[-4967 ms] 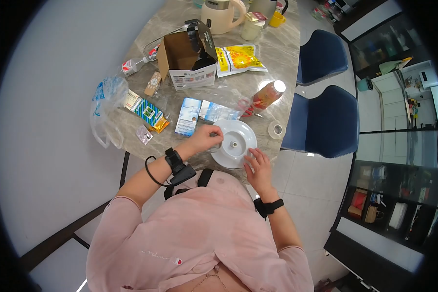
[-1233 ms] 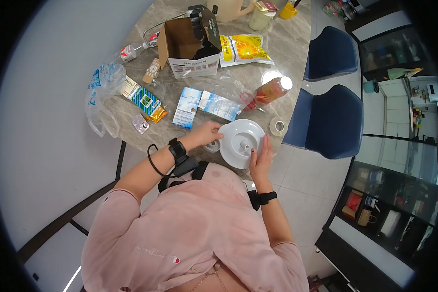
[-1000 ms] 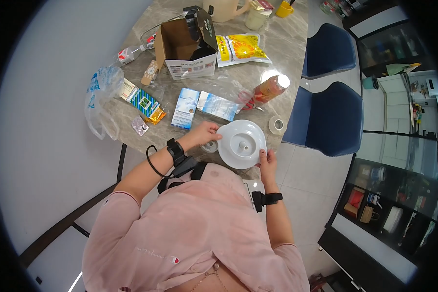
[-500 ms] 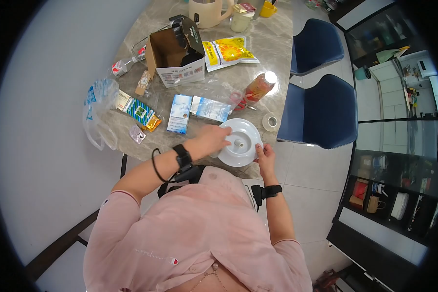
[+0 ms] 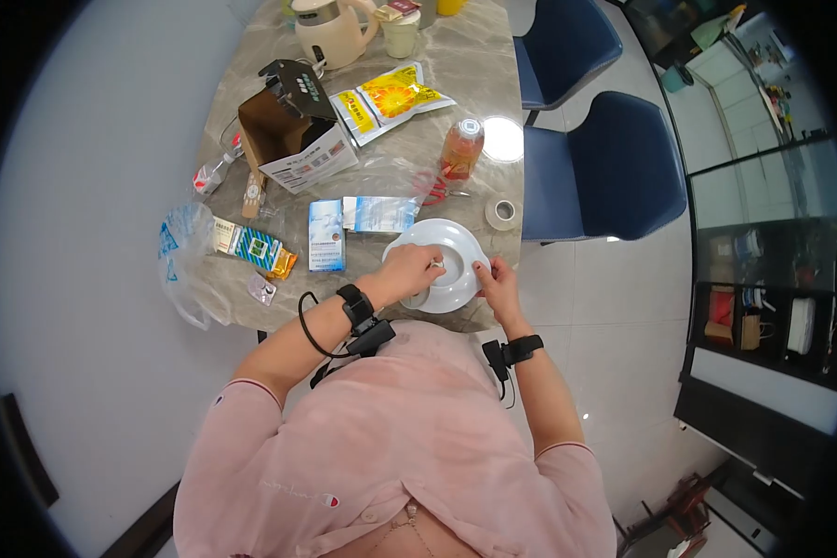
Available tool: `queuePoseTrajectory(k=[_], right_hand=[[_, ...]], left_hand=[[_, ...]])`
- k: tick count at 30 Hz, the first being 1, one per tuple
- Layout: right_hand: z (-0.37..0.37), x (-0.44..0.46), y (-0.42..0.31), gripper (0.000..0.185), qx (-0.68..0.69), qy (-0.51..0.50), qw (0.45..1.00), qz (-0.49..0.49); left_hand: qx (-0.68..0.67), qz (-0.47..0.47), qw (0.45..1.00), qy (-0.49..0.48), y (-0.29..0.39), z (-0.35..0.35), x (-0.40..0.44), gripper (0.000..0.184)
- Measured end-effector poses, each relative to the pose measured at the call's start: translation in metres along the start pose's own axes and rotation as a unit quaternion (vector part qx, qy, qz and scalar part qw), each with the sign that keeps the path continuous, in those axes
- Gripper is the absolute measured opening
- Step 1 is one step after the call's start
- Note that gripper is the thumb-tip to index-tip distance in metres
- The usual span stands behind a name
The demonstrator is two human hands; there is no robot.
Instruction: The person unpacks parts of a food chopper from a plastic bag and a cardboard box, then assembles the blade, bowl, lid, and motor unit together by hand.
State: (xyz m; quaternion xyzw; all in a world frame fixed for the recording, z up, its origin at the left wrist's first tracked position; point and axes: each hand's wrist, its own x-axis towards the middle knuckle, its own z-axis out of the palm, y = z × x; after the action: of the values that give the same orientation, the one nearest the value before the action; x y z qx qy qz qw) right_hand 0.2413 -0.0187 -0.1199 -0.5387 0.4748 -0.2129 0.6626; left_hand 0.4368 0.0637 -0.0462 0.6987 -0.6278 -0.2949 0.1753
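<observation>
In the head view, a round white dish (image 5: 463, 244) with a sunken centre lies at the table's near edge. My right hand (image 5: 499, 286) grips its right rim, thumb on top. My left hand (image 5: 407, 272) reaches over the left side, fingertips pinched at the middle around a small white peg (image 5: 439, 264), which is partly covered. Beyond the dish lie a blue-and-white box (image 5: 326, 235) and another pale blue box (image 5: 381, 214). Red-handled scissors (image 5: 432, 189) and a roll of tape (image 5: 501, 214) are close by, to the right.
Behind stand an open carton (image 5: 312, 165), a yellow packet (image 5: 391, 100), an orange-red bottle (image 5: 463, 149) and a cream kettle (image 5: 330, 33). A plastic bag (image 5: 184, 265) hangs over the left edge beside a striped packet (image 5: 262, 247). Blue chairs (image 5: 614, 167) stand along the right.
My left hand has moved inward over the dish, its fingers now closing at the central peg. My right hand keeps hold of the rim. The view has shifted and turned slightly.
</observation>
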Motion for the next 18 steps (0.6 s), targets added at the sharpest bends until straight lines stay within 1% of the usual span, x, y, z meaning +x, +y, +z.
queuePoseTrajectory(k=[2, 4, 5, 7, 8, 13, 15, 18], right_hand=[[0.001, 0.000, 0.000, 0.024, 0.007, -0.001, 1.000, 0.015], [0.002, -0.002, -0.005, 0.024, 0.010, -0.008, 1.000, 0.027], [0.002, -0.004, -0.008, 0.024, -0.005, -0.011, 1.000, 0.019], [0.004, -0.005, -0.007, 0.024, -0.016, -0.016, 1.000, 0.014], [0.004, -0.005, -0.006, 0.023, -0.026, -0.020, 0.999, 0.011], [0.000, 0.000, -0.007, 0.023, -0.039, -0.050, 0.998, 0.013], [0.002, -0.001, -0.006, 0.022, -0.019, -0.039, 0.999, 0.023], [0.001, -0.002, -0.006, 0.022, -0.027, -0.039, 0.999, 0.019]], left_hand=[[-0.020, -0.009, 1.000, -0.008, 0.000, 0.000, 0.001, 0.021], [0.051, 0.045, 0.997, 0.028, 0.000, 0.006, 0.001, 0.021], [0.053, 0.045, 0.997, 0.026, 0.000, 0.008, 0.000, 0.021], [0.040, 0.014, 0.999, -0.020, 0.000, 0.011, -0.004, 0.022], [0.042, 0.011, 0.999, -0.022, 0.000, 0.012, -0.004, 0.022], [0.015, 0.032, 0.999, 0.008, -0.003, 0.019, -0.002, 0.024], [0.014, 0.020, 1.000, 0.009, 0.000, 0.016, -0.004, 0.024], [-0.004, 0.012, 1.000, 0.013, 0.004, 0.011, -0.008, 0.024]])
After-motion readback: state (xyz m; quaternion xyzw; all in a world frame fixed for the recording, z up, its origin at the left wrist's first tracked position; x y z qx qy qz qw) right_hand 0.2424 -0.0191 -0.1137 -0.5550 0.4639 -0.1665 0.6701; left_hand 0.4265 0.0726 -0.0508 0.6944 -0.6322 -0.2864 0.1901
